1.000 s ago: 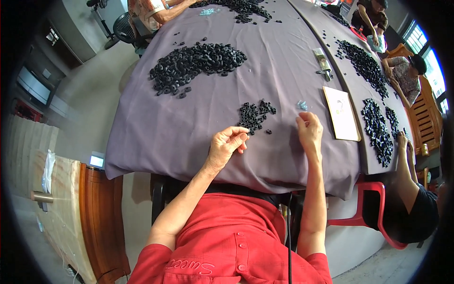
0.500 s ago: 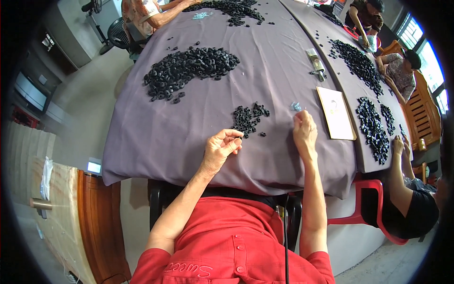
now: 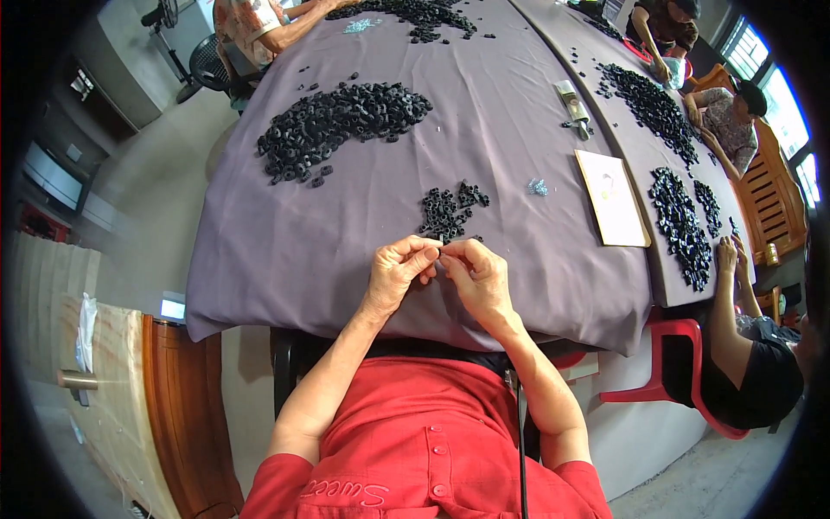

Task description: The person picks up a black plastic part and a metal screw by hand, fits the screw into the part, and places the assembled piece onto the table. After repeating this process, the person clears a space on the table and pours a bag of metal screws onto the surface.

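My left hand [image 3: 398, 275] pinches a small black ring-like part [image 3: 440, 250], mostly covered by the fingertips. Against it, my right hand [image 3: 479, 278] has thumb and forefinger pressed together; whatever they grip is too small to make out. The fingertips of both hands meet just in front of a small pile of black parts [image 3: 443, 213]. To the right of that pile lies a little heap of tiny pale-blue clear pieces [image 3: 538, 187]. A much larger pile of black parts [image 3: 341, 125] spreads farther off on the left.
A grey-brown cloth [image 3: 493, 112] covers the table. On its right lie a pale flat board [image 3: 612, 203] and a tube [image 3: 572, 105]. More black piles [image 3: 679, 225] lie along the right side, where other people sit. A red chair [image 3: 679, 324] stands at right.
My right hand has moved left and nearer from beside the pale-blue heap to my left hand. My left hand stays in nearly the same place, still pinching the black part.
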Demonstrator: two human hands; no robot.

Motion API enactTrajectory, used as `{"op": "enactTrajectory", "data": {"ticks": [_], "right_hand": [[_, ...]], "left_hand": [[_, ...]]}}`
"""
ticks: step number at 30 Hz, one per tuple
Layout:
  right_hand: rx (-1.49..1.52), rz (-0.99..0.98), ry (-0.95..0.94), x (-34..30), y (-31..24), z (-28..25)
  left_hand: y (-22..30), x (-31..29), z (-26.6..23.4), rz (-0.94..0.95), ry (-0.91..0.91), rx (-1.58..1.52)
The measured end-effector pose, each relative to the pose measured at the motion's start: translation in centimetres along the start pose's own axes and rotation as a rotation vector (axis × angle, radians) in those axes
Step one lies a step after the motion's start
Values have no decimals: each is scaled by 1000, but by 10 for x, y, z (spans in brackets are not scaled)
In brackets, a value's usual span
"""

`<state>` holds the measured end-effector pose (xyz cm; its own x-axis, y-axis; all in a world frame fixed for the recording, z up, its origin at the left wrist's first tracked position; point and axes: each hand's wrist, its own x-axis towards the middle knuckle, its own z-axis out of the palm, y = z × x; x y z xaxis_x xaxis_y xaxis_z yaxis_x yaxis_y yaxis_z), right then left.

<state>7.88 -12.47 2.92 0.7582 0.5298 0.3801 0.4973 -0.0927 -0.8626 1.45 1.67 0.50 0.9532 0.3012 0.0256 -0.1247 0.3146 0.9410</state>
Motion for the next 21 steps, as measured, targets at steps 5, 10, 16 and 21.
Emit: {"op": "enactTrajectory", "data": {"ticks": [5, 10, 16, 21], "right_hand": [[178, 144, 71, 2, 6, -1], [213, 124, 39, 1, 8, 2], [141, 132, -6, 1, 6, 3], [96, 7, 30, -1, 5, 5]], "left_hand": [[-2, 4, 3, 0, 23, 14], [1, 3, 2, -12, 37, 66], [-2, 5, 2, 50, -9, 115], [-2, 3, 4, 35, -7, 57]]}}
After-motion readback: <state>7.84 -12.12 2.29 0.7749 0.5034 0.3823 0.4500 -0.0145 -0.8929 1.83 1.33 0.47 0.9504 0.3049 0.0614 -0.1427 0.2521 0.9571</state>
